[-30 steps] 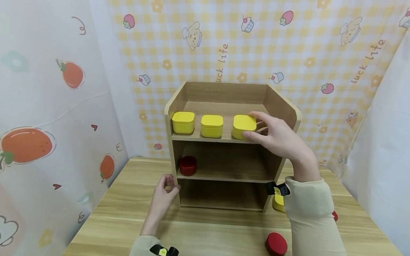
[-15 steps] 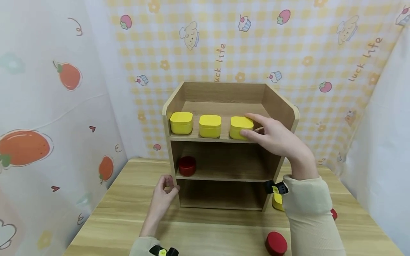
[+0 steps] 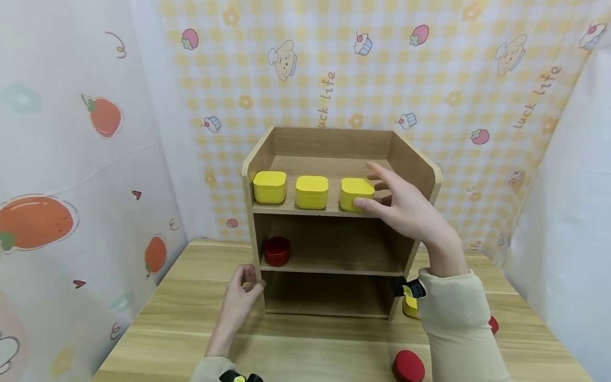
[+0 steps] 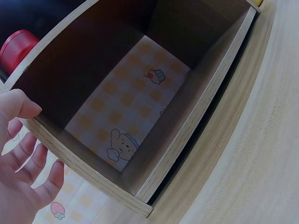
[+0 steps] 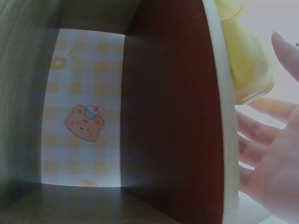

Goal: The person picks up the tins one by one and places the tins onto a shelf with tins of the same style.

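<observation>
The right sleeve [image 3: 463, 329] partly hides a red piece [image 3: 494, 324] and a yellow container [image 3: 410, 309] on the wood-grain table [image 3: 310, 355]. The left hand [image 3: 240, 294] curls loosely beside the wooden shelf [image 3: 334, 143], contact unclear; farther, the right hand [image 3: 408, 209], fingers relaxed and parted, flanks and slightly covers a smooth, round-cornered yellow box [image 3: 352, 192], rightmost on top.
</observation>
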The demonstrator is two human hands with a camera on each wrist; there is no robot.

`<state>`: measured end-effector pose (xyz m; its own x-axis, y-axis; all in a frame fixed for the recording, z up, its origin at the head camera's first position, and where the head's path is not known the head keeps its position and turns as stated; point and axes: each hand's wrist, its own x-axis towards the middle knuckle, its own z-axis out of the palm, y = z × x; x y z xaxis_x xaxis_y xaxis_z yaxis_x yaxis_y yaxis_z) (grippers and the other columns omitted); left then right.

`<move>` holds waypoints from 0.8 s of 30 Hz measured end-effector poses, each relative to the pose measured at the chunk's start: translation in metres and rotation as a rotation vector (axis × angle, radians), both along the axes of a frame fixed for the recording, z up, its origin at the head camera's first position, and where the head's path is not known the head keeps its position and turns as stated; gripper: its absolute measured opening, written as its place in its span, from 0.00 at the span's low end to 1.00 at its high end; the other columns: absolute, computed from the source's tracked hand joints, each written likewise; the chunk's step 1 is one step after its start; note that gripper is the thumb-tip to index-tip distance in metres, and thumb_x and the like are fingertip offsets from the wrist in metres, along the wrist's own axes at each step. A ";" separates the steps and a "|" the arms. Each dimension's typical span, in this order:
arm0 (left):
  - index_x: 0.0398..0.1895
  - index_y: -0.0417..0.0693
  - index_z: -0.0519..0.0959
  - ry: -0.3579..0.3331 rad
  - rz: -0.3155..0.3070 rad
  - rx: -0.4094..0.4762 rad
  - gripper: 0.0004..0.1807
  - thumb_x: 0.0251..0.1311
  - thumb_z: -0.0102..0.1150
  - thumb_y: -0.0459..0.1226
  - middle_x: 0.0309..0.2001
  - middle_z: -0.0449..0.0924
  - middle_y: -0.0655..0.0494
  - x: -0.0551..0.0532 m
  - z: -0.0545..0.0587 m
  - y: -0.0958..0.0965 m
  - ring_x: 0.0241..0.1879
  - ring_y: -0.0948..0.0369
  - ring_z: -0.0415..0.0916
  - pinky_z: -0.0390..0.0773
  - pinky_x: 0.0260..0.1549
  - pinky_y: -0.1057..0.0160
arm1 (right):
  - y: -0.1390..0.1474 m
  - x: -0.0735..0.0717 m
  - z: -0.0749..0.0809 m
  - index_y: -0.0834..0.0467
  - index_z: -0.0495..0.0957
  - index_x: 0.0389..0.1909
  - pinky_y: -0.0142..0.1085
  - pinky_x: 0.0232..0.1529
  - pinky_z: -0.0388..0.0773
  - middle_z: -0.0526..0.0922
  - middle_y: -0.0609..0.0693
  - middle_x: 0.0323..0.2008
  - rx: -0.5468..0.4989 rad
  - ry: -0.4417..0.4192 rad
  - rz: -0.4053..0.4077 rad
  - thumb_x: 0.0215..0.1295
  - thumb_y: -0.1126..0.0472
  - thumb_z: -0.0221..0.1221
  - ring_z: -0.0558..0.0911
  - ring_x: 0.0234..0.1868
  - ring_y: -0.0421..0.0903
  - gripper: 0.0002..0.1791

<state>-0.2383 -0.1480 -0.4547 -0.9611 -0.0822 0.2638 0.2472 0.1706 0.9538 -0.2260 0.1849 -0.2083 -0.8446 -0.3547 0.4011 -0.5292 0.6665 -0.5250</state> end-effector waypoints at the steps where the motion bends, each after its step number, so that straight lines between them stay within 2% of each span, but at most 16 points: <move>1: 0.44 0.45 0.69 0.001 0.000 -0.004 0.16 0.56 0.61 0.26 0.41 0.67 0.50 0.000 0.000 -0.001 0.40 0.56 0.69 0.74 0.30 0.66 | 0.000 0.001 0.000 0.51 0.52 0.76 0.53 0.57 0.71 0.67 0.56 0.65 -0.016 0.020 0.002 0.65 0.47 0.62 0.71 0.61 0.54 0.43; 5: 0.45 0.45 0.69 0.000 -0.004 -0.016 0.16 0.57 0.61 0.27 0.41 0.67 0.50 0.000 0.001 -0.003 0.40 0.56 0.69 0.74 0.31 0.66 | 0.001 0.010 0.001 0.47 0.55 0.75 0.53 0.58 0.69 0.67 0.54 0.65 -0.046 0.074 -0.004 0.65 0.48 0.62 0.67 0.64 0.53 0.41; 8: 0.44 0.45 0.69 0.006 0.001 -0.015 0.15 0.57 0.61 0.27 0.41 0.66 0.51 0.000 0.002 -0.004 0.41 0.57 0.68 0.73 0.32 0.66 | 0.005 0.019 0.002 0.45 0.56 0.74 0.54 0.58 0.68 0.65 0.52 0.67 -0.037 0.091 -0.005 0.65 0.47 0.62 0.68 0.64 0.55 0.40; 11: 0.44 0.45 0.69 0.015 0.011 -0.016 0.15 0.56 0.61 0.26 0.41 0.67 0.51 0.000 0.002 -0.005 0.41 0.57 0.68 0.73 0.32 0.67 | 0.010 0.029 0.000 0.49 0.59 0.73 0.56 0.58 0.67 0.64 0.52 0.68 -0.036 0.124 0.022 0.66 0.51 0.62 0.68 0.64 0.57 0.38; 14: 0.44 0.44 0.69 0.022 0.012 -0.010 0.16 0.56 0.61 0.26 0.41 0.67 0.51 0.001 0.002 -0.003 0.40 0.57 0.69 0.74 0.32 0.67 | 0.017 0.037 -0.004 0.52 0.62 0.72 0.54 0.57 0.67 0.67 0.52 0.66 -0.031 0.193 0.051 0.64 0.56 0.64 0.68 0.64 0.54 0.36; 19: 0.44 0.43 0.69 0.019 -0.010 0.007 0.15 0.56 0.61 0.25 0.42 0.67 0.50 0.000 0.002 0.001 0.41 0.58 0.68 0.73 0.32 0.68 | 0.032 0.049 -0.014 0.53 0.68 0.68 0.33 0.52 0.66 0.72 0.50 0.62 -0.008 0.343 0.033 0.57 0.64 0.69 0.70 0.57 0.49 0.36; 21: 0.44 0.41 0.69 0.012 -0.015 0.017 0.15 0.56 0.60 0.24 0.42 0.67 0.50 0.000 0.003 0.002 0.41 0.58 0.68 0.72 0.31 0.68 | 0.038 0.054 -0.019 0.52 0.70 0.66 0.26 0.51 0.64 0.72 0.49 0.62 -0.005 0.376 0.012 0.55 0.65 0.70 0.70 0.56 0.46 0.36; 24: 0.44 0.39 0.68 0.006 -0.018 0.019 0.15 0.56 0.60 0.23 0.42 0.67 0.49 0.006 0.012 0.003 0.41 0.58 0.68 0.72 0.31 0.68 | 0.047 0.060 -0.028 0.52 0.72 0.64 0.22 0.56 0.61 0.73 0.48 0.61 -0.016 0.406 -0.001 0.52 0.68 0.71 0.70 0.58 0.40 0.36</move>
<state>-0.2321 -0.1447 -0.4425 -0.9609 -0.0702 0.2679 0.2556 0.1482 0.9554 -0.1659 0.2315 -0.2360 -0.6167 -0.3449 0.7076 -0.6951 0.6604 -0.2839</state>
